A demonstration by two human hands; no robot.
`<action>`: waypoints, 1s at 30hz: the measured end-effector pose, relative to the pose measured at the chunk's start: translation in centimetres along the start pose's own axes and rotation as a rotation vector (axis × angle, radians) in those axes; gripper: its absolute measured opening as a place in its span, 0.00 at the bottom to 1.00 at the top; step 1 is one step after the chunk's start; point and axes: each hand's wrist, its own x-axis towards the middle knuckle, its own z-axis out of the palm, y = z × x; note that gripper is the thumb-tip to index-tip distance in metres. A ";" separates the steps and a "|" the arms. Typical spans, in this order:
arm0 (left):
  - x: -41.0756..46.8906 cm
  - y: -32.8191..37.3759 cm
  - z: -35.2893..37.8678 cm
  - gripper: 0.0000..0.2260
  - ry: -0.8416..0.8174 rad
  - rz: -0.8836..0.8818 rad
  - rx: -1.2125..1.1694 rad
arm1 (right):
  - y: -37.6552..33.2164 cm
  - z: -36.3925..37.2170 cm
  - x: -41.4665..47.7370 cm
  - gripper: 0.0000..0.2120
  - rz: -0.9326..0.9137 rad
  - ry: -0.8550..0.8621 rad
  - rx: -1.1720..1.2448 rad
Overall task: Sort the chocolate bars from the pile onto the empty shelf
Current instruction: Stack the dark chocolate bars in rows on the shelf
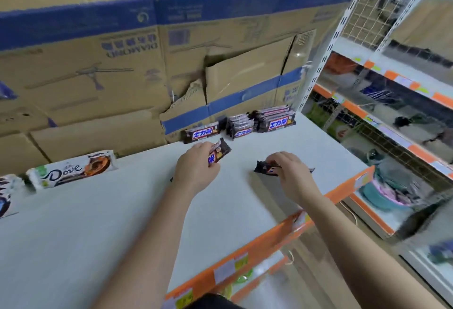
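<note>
Two bars held. Your left hand (196,169) pinches a Snickers bar (219,153) off the surface, likely bound for the matching stacks (274,119) at 12 o'clock; your right hand (290,173) grips a dark bar (266,169) on the shelf (98,223), 3 o'clock.

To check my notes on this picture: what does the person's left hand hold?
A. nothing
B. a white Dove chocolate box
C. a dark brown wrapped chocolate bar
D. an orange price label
C: the left hand grips a dark brown wrapped chocolate bar; the white Dove chocolate box stands apart, untouched.
</note>
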 end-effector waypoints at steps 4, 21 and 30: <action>2.2 1.1 1.0 0.17 0.015 0.026 0.016 | 2.9 -0.4 3.0 0.17 -0.028 0.045 0.014; 4.8 6.9 6.2 0.10 0.251 -0.241 -0.023 | 14.4 1.4 14.4 0.13 -0.432 -0.001 0.168; 3.9 9.7 8.1 0.13 0.312 -0.356 0.066 | 16.8 2.2 15.5 0.06 -0.427 0.095 0.153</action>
